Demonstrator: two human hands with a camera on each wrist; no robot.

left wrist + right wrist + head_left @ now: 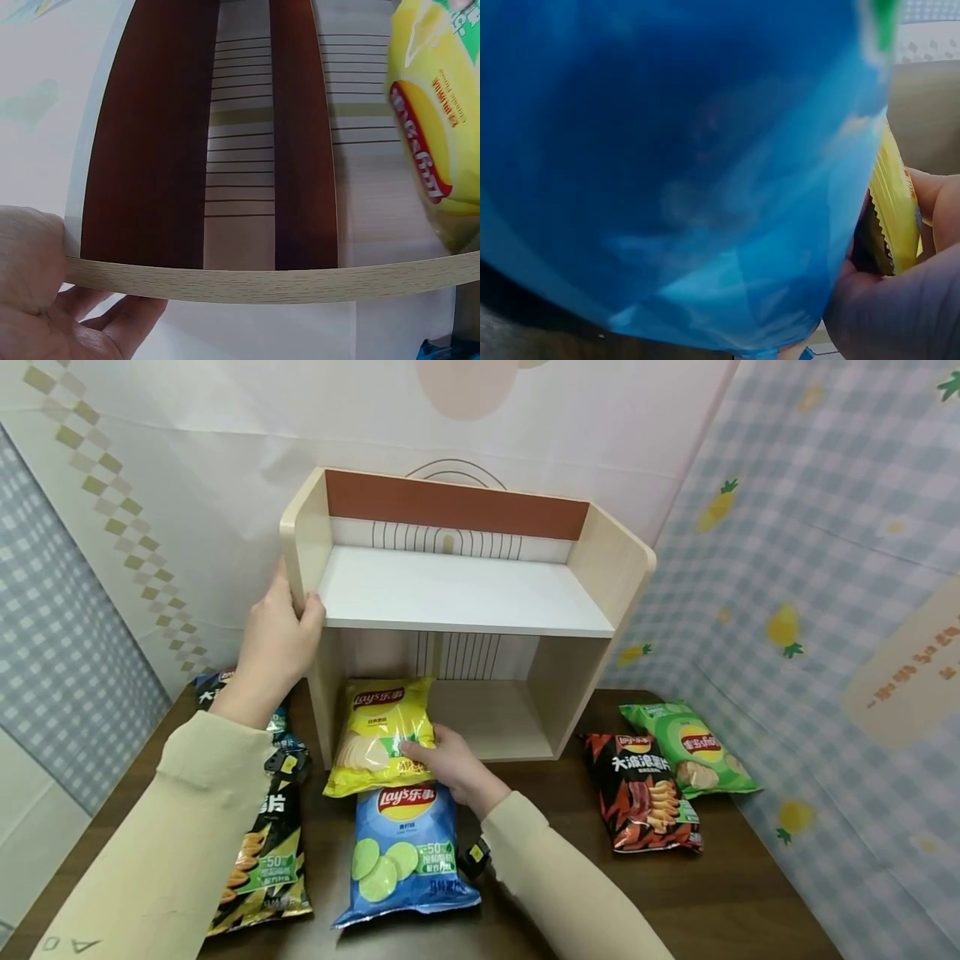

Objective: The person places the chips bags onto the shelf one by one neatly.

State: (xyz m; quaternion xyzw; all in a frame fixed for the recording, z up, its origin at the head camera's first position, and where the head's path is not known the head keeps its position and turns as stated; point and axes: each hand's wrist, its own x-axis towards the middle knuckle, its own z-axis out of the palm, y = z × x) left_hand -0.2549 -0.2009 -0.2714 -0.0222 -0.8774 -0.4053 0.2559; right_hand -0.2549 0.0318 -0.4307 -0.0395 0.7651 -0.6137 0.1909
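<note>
A yellow Lay's chip bag (381, 735) stands tilted at the left front of the lower compartment of a small wooden shelf (468, 589). My right hand (453, 762) grips its lower right side, thumb on the front. In the right wrist view, the yellow bag's edge (896, 202) shows between thumb and fingers, and a blue chip bag (705, 165) fills most of the picture. That blue bag (412, 852) lies on the table just in front of the shelf. With my left hand (281, 631) I hold the shelf's left side panel (262, 283), thumb and fingers on opposite faces.
Black chip bags (270, 860) lie left of the shelf, partly behind my left arm. On the right, a black-and-red bag (641, 793) overlaps a green one (693, 747). Patterned cloth (810, 568) hangs behind and beside the dark wooden table (720, 893).
</note>
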